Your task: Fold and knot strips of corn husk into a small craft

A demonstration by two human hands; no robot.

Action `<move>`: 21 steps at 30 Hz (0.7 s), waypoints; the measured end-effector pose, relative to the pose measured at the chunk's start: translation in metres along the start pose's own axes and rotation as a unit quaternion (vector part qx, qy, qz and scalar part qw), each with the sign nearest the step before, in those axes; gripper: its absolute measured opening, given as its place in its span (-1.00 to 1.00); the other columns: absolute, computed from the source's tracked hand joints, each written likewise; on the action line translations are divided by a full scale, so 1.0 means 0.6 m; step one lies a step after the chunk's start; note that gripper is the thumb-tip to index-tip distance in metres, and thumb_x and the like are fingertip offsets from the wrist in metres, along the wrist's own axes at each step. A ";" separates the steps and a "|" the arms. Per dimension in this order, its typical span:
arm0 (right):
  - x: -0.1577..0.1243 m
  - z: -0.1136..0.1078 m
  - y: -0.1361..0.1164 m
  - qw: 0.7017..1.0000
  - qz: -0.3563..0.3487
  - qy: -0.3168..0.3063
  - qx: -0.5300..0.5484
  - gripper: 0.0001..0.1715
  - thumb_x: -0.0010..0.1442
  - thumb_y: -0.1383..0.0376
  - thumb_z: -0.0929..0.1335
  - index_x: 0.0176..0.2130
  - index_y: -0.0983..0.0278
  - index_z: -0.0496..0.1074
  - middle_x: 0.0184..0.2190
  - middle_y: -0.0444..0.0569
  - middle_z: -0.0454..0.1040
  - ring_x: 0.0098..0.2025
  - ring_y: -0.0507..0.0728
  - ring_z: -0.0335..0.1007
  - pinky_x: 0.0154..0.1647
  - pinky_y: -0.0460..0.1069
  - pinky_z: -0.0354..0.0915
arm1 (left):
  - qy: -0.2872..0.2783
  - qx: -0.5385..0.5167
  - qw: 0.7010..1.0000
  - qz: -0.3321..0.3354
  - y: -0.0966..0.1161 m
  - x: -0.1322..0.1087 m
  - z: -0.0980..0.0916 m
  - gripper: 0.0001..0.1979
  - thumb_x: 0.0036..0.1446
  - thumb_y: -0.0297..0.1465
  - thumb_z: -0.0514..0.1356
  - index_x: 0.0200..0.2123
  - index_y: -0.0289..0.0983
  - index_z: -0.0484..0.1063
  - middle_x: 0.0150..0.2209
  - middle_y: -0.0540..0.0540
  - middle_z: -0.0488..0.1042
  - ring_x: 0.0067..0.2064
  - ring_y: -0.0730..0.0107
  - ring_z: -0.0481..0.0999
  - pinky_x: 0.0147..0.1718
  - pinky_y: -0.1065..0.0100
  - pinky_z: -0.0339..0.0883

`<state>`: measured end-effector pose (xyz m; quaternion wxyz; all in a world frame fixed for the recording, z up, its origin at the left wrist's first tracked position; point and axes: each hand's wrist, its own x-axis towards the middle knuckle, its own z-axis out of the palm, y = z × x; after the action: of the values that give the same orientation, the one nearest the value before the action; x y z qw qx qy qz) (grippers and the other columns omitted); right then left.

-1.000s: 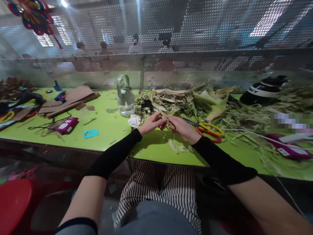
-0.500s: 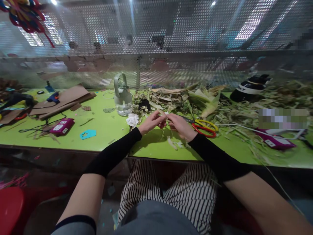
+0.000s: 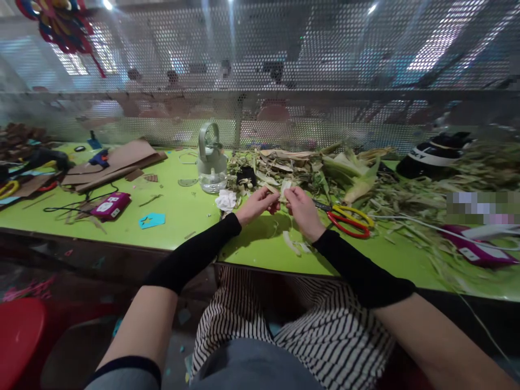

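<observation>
My left hand (image 3: 259, 203) and my right hand (image 3: 301, 208) meet over the green table (image 3: 179, 216), fingers pinched together. Between them they grip a small pale strip of corn husk (image 3: 284, 189), which sticks up from the fingertips. Both forearms wear black sleeves. A heap of dried corn husks (image 3: 309, 168) lies just beyond the hands. Red and yellow scissors (image 3: 349, 219) rest on the table right of my right hand. Pale husk scraps (image 3: 294, 244) lie below the hands near the table edge.
A clear water jug (image 3: 211, 160) and a white crumpled tissue (image 3: 226, 200) stand left of the hands. Cardboard sheets (image 3: 117, 162), a magenta device (image 3: 110, 206) with a black cord and a blue paper cutout (image 3: 152, 220) lie further left. A perforated metal screen (image 3: 260, 81) closes the back.
The hands have stayed together on the husk strip; my right hand has turned a little and the pale strip now stands up more between the fingers. The view shifted slightly.
</observation>
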<state>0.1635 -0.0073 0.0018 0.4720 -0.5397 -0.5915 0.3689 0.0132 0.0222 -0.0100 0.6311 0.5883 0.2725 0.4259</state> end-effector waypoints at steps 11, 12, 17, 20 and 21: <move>0.005 0.003 0.032 0.999 -0.007 0.030 0.032 -0.62 0.16 -0.07 0.36 -0.33 0.17 0.29 -0.44 -0.20 0.27 -0.44 0.03 0.15 -0.45 -0.05 0.12 | 0.005 0.044 0.999 -0.023 -0.006 0.002 -0.001 -0.76 0.33 -0.35 0.18 -0.39 -0.26 0.25 -0.53 0.07 0.39 -0.52 0.58 0.33 -0.42 0.40 0.21; 0.003 0.002 0.035 0.999 -0.007 0.031 0.035 -0.62 0.17 -0.07 0.36 -0.33 0.17 0.29 -0.44 -0.20 0.26 -0.44 0.03 0.15 -0.45 -0.05 0.11 | 0.004 0.047 0.999 -0.027 -0.008 0.002 0.002 -0.77 0.32 -0.36 0.18 -0.39 -0.26 0.25 -0.53 0.06 0.40 -0.52 0.56 0.33 -0.42 0.39 0.22; 0.000 -0.007 0.049 0.999 -0.016 0.029 0.030 -0.61 0.20 -0.08 0.36 -0.33 0.16 0.27 -0.49 -0.23 0.21 -0.50 0.02 0.09 -0.50 -0.05 0.07 | -0.012 0.053 0.997 -0.045 -0.014 0.001 0.008 -0.79 0.30 -0.34 0.19 -0.38 -0.27 0.29 -0.51 0.01 0.43 -0.50 0.54 0.35 -0.40 0.38 0.27; 0.010 -0.009 0.056 0.999 -0.032 0.024 0.014 -0.59 0.20 -0.11 0.35 -0.29 0.15 0.28 -0.51 -0.24 0.23 -0.52 0.03 0.11 -0.49 -0.04 0.08 | -0.015 0.040 0.998 -0.045 -0.015 0.001 0.004 -0.80 0.30 -0.33 0.18 -0.36 -0.29 0.33 -0.49 0.01 0.43 -0.48 0.54 0.36 -0.39 0.39 0.25; 0.014 -0.008 0.058 0.999 -0.039 0.024 0.007 -0.59 0.20 -0.11 0.34 -0.29 0.15 0.28 -0.52 -0.24 0.24 -0.52 0.03 0.11 -0.49 -0.04 0.07 | -0.018 0.035 0.998 -0.043 -0.016 0.002 0.001 -0.81 0.29 -0.33 0.19 -0.35 -0.29 0.34 -0.49 0.01 0.43 -0.48 0.55 0.36 -0.39 0.39 0.24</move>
<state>0.1786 0.0055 -0.0283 0.5036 -0.5218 -0.5979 0.3415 0.0166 0.0236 -0.0189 0.6326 0.6053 0.3011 0.3778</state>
